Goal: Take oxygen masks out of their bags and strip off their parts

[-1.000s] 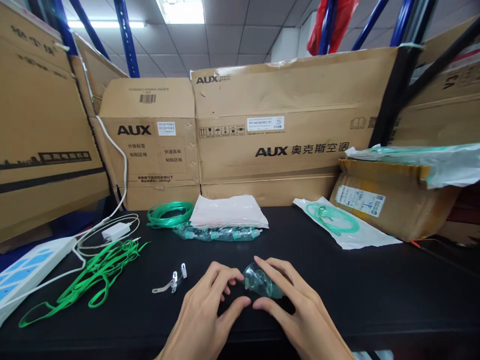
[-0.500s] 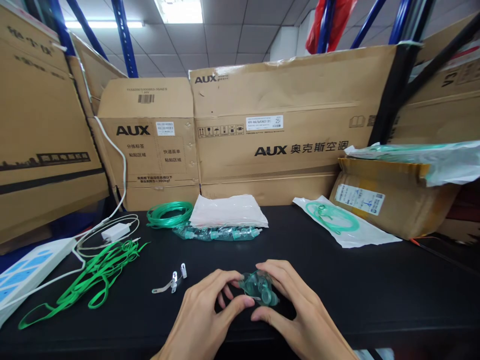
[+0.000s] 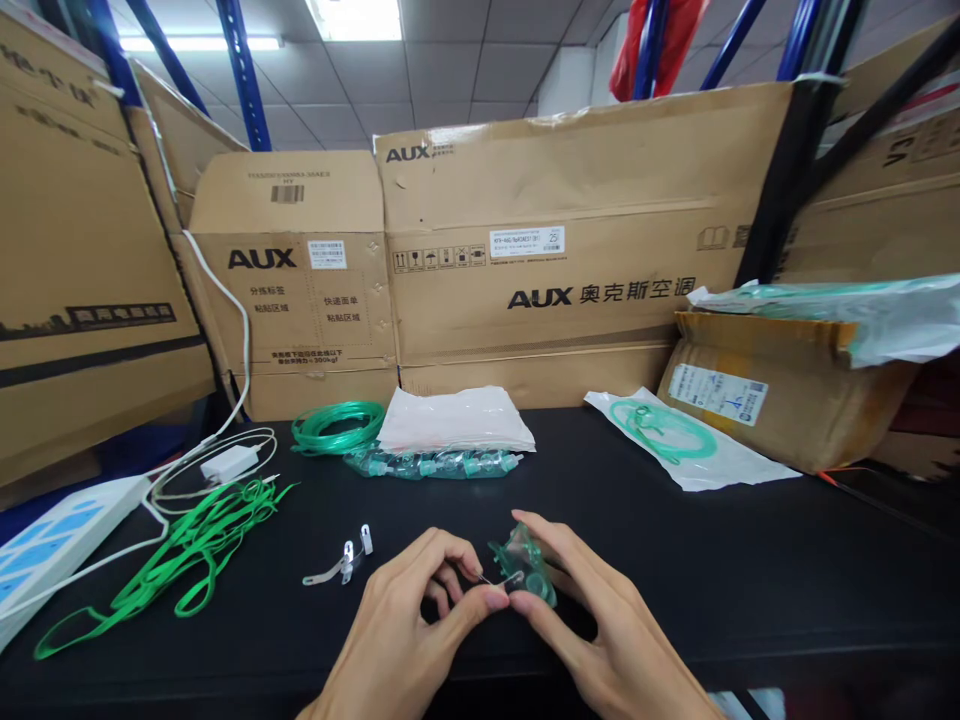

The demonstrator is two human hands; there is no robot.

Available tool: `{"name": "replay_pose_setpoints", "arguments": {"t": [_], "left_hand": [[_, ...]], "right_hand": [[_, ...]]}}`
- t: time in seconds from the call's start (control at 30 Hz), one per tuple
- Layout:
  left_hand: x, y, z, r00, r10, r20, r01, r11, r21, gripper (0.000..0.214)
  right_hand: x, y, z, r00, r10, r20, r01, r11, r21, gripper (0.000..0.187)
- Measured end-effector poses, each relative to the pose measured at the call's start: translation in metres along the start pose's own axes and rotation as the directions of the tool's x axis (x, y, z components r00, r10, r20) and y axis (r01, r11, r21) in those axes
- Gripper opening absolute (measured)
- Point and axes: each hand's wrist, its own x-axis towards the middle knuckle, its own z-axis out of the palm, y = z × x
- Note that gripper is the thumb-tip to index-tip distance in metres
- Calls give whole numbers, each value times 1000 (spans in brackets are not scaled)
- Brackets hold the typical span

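My right hand [image 3: 596, 600] is closed around a clear green oxygen mask [image 3: 534, 568], held just above the black table, its thumb along the near side. Between the thumb and forefinger of my left hand [image 3: 420, 590] is a thin metal strip [image 3: 514, 577], whose bare end reaches the mask's left side. The two thumb tips almost meet. Whether the strip is fastened to the mask I cannot tell. To the left of my hands, several small bent metal strips [image 3: 347, 562] lie on the table.
Green elastic straps [image 3: 214, 545] lie left, by a white power strip [image 3: 71, 535] and charger [image 3: 229, 464]. Behind my hands are coiled green tubing [image 3: 339, 425], more masks [image 3: 442, 465] and white packets [image 3: 456, 418]. A tubing pouch [image 3: 690, 440] and cardboard box [image 3: 757, 390] stand right.
My left fingers have moved off the mask and pinch the metal strip. The mask has turned and tilted up in my right hand, whose thumb has moved in towards the left thumb.
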Motion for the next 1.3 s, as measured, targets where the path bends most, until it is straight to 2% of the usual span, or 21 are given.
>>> {"name": "replay_pose_setpoints", "arguments": {"t": [0.13, 0.23, 0.33, 0.4, 0.5, 0.63, 0.77, 0.9, 1.03, 1.13, 1.23, 1.3], "left_hand": [[-1, -3, -10, 995, 70, 64, -79, 987, 139, 17], [-2, -9, -25, 987, 80, 137, -114, 957, 266, 17], [-5, -18, -40, 985, 51, 166, -122, 887, 446, 19], [-7, -23, -48, 990, 37, 136, -108, 813, 572, 13], [-10, -26, -51, 994, 57, 94, -106, 719, 687, 29], [-8, -22, -41, 960, 197, 201, -281, 665, 692, 34], [-5, -27, -34, 868, 377, 322, -494, 598, 631, 34], [-9, -40, -51, 851, 430, 300, -515, 576, 635, 35], [-16, -59, -86, 819, 440, 368, -566, 513, 646, 48], [-20, -68, -107, 820, 461, 338, -548, 462, 697, 49], [-18, -58, -105, 821, 506, 265, -515, 454, 727, 39], [-13, -42, -87, 791, 570, 224, -540, 477, 693, 34]], "right_hand": [[3, 2, 3, 990, -22, -142, 3, 991, -131, 50], [4, 3, 5, 979, -17, -202, -30, 974, -226, 49], [3, 4, 7, 984, -7, -179, -44, 959, -280, 53], [1, 4, 9, 989, -10, -145, -34, 953, -300, 57], [-1, 7, 11, 992, -49, -119, 10, 951, -308, 59], [-4, 16, 16, 985, -105, -139, 60, 954, -293, 52], [-4, 22, 18, 979, -144, -145, 94, 947, -307, 47], [-3, 18, 15, 989, -111, -100, 72, 941, -331, 44], [-1, 14, 12, 996, -70, -51, 51, 951, -306, 45], [0, 22, 8, 998, -65, -18, 56, 947, -315, 47], [3, 39, -4, 994, -114, 0, 103, 902, -419, 45], [10, 52, -17, 986, -165, 28, 154, 833, -531, 42]]}}
